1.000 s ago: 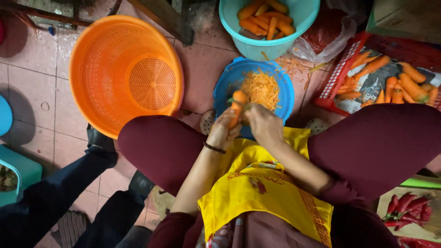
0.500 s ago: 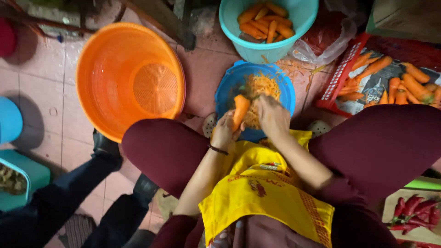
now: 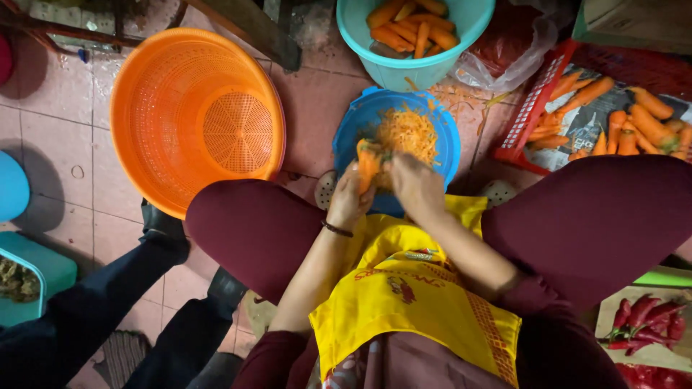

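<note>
In the head view, the left hand (image 3: 349, 198) is curled around a short, stubby orange carrot (image 3: 367, 164), pale and freshly scraped along its length, held upright over the near rim of a round blue plastic bowl (image 3: 360, 119); the right hand (image 3: 414, 184) is closed beside it, fingers bent downward, though what it grips I cannot tell. One heap of thin orange carrot shavings (image 3: 409, 133) lies in that bowl. Around it stand one large orange perforated plastic basket (image 3: 191, 119), one teal plastic tub of peeled carrots (image 3: 414, 32) and one red plastic crate of whole carrots (image 3: 613, 122).
</note>
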